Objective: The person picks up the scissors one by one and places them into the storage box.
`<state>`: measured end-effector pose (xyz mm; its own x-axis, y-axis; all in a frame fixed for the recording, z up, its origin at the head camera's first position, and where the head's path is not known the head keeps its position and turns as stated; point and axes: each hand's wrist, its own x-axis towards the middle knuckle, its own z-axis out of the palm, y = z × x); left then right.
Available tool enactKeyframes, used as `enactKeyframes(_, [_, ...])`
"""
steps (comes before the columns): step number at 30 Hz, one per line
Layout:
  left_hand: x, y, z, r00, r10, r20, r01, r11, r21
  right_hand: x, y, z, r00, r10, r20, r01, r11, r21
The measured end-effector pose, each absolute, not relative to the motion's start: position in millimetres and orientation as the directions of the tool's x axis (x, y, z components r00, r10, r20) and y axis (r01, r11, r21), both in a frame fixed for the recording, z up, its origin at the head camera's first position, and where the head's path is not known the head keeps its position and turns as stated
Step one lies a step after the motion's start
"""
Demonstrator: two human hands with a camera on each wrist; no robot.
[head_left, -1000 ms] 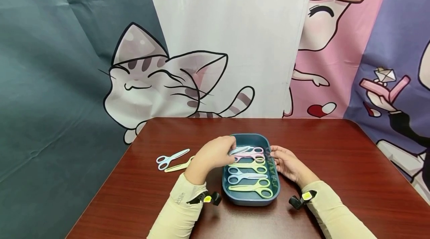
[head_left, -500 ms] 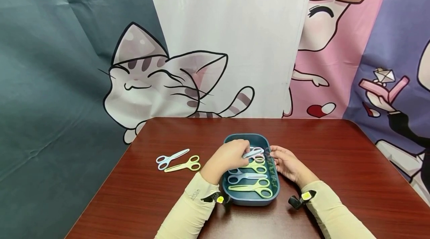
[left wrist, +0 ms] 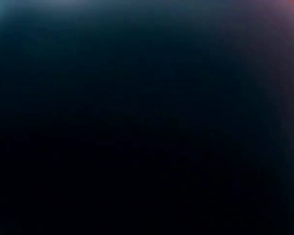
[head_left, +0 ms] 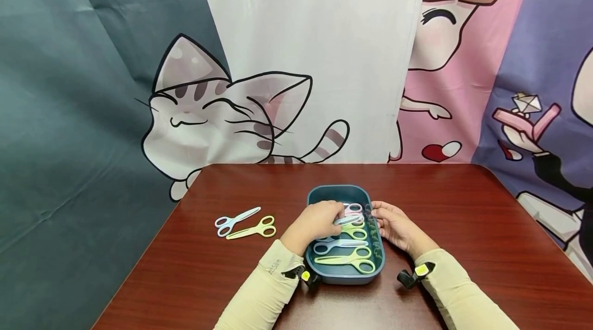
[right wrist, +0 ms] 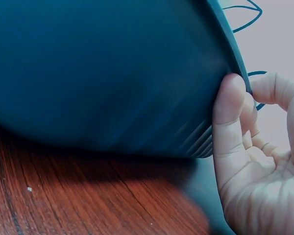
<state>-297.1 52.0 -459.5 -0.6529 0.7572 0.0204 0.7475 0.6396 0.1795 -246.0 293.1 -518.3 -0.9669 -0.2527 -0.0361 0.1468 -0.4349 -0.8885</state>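
In the head view my left hand (head_left: 315,223) is over the left side of a dark teal plastic box (head_left: 377,270). It holds light blue scissors (head_left: 349,220) whose visible part points right; the rest is hidden by the fingers. Below lie pink scissors (head_left: 354,208), yellow-green scissors (head_left: 355,233), blue scissors (head_left: 340,244) and, nearest me, more yellow-green scissors (head_left: 347,259). My right hand (head_left: 394,224) is at the box's right side. In the right wrist view its thumb and finger pinch the rim (right wrist: 230,39). The left wrist view is nearly black.
Left of the box, on the reddish-brown table (head_left: 185,278), lie light blue scissors (head_left: 236,221) and yellow-green scissors (head_left: 254,229) close together. A cartoon-printed curtain (head_left: 278,62) hangs behind the table's far edge.
My left hand has moved right and then slightly nearer me with the light blue scissors, uncovering the yellow-green pair on the table. The right hand stays at the box rim.
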Motion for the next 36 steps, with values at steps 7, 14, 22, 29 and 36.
enactKeyframes(7, [-293, 58, -468, -0.646, 0.761, 0.049, 0.763, 0.645, 0.049, -246, 293, -519, -0.97, -0.24, -0.05, 0.153, -0.434, -0.888])
enactKeyframes(14, [-290, 58, -469, -0.633, 0.772, 0.051, 0.773, 0.635, -0.015, -246, 293, -517, -0.969, -0.245, -0.042, 0.149, -0.435, -0.888])
enactKeyframes(22, [-290, 57, -473, -0.618, 0.783, 0.069, 0.782, 0.621, -0.055, -244, 292, -516, -0.97, -0.24, -0.049, 0.152, -0.43, -0.89])
enactKeyframes(29, [-288, 58, -472, -0.638, 0.769, 0.041, 0.767, 0.64, -0.05, -244, 292, -517, -0.969, -0.241, -0.052, 0.154, -0.427, -0.891])
enactKeyframes(36, [-286, 58, -470, -0.642, 0.765, 0.041, 0.763, 0.644, -0.056, -244, 292, -517, -0.968, -0.245, -0.047, 0.152, -0.428, -0.891])
